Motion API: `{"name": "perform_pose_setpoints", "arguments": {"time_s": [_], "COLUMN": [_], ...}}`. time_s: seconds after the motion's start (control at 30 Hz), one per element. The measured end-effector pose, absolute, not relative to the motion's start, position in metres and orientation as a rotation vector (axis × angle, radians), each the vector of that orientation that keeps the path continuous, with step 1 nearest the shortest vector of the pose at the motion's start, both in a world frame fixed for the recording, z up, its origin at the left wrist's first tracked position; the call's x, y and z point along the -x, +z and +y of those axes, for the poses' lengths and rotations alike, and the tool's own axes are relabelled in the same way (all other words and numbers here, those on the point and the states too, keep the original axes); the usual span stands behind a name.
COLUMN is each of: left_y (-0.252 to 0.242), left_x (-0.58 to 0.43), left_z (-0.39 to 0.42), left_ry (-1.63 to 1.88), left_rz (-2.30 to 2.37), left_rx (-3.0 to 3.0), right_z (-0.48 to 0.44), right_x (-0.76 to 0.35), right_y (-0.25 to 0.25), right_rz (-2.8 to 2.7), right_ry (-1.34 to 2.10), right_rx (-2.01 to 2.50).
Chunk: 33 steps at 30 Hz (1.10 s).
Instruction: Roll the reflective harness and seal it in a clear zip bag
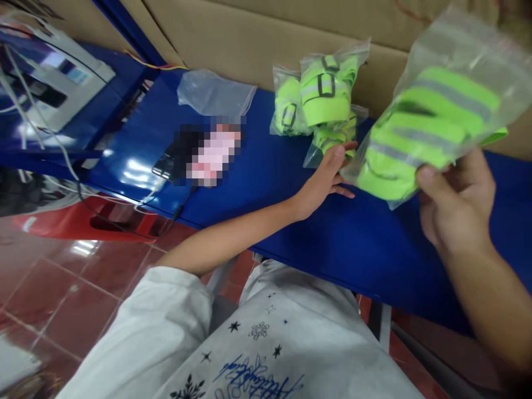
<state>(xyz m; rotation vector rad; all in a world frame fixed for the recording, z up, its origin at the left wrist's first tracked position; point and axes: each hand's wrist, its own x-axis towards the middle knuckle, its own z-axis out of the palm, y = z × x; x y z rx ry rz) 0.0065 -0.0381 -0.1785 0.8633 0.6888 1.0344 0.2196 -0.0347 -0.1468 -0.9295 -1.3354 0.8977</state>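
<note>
My right hand (pixel 457 205) grips a clear zip bag (pixel 432 122) of folded neon-green straps with grey reflective stripes, its thumb pressed on the near side. The bag is held up above the blue table, tilted. My left hand (pixel 326 180) is open, fingers stretched apart beside the bag's lower left corner; whether they touch it I cannot tell. Just beyond that hand lie several similar bags of green straps (pixel 326 94), piled together, some showing black buckles. Part of the lowest bag (pixel 332 138) is hidden by my left hand.
A flat clear plastic bag (pixel 216 91) lies on the blue table (pixel 257 194), behind a dark phone-like object (pixel 164 163) that is partly pixelated. Cardboard (pixel 249 39) lines the back. White equipment with cables (pixel 70 72) stands left, and a red plastic stool (pixel 91 219) is below.
</note>
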Motion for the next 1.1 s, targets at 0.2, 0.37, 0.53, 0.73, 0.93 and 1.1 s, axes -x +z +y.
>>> {"name": "perform_pose_setpoints", "arguments": {"time_s": [0.2,0.37,0.53,0.73,0.93,1.1], "left_y": [-0.185,-0.18,-0.178,-0.179,-0.176,-0.176], "left_x": [0.0,-0.001,-0.004,-0.003,-0.003,-0.005], "left_z": [-0.029,-0.032,-0.036,-0.034,-0.037,-0.039], "left_ry": [0.994,0.953,0.922,0.942,0.932,0.916], "left_rz": [0.858,0.891,0.891,0.916,0.926,0.935], "left_rx": [-0.78,-0.799,-0.86,-0.867,-0.938,-1.02], "right_z": [0.057,0.085,0.08,0.089,0.058,0.041], "right_x": [-0.172,-0.141,-0.124,-0.152,-0.231,-0.277], "right_y": [-0.105,-0.103,-0.109,-0.137,-0.147,-0.143], "right_rz": [-1.158,-1.088,-1.087,-1.288,-1.829,-2.038], "right_ry": [1.231,1.311,1.245,1.012,0.182,-0.157], "right_rx": [1.291,1.373,1.418,1.564,1.495,1.999]}}
